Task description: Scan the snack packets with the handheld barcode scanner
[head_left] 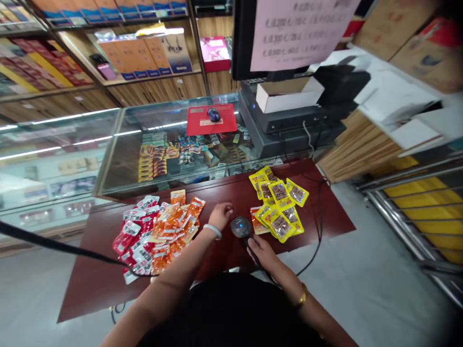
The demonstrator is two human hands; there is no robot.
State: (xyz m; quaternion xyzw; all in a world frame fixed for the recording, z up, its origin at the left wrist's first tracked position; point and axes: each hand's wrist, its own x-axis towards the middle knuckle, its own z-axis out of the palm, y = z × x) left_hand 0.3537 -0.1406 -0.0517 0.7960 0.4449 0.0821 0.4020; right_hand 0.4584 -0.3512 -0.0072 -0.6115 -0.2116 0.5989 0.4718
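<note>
My right hand [263, 251] is wrapped around the handle of a dark barcode scanner [241, 227], whose round head shows a small blue light. My left hand [220, 216] hovers over the dark red tabletop, just left of the scanner head. Its fingers are loosely bent and a little apart, with nothing visible in them. To the left lies a heap of orange snack packets [175, 224], overlapping a heap of red and white packets [139, 236]. On the right is a loose pile of yellow snack packets [280, 205], with one orange packet [258, 220] partly under it.
Behind the table [224, 253] stands a glass display counter [126, 166] with a red mouse pad [193, 123] and a mouse [213, 114]. A monitor, a black cash drawer [260, 137] and a white open box [285, 99] stand at the right. A black cable [318, 236] hangs along the table's right side.
</note>
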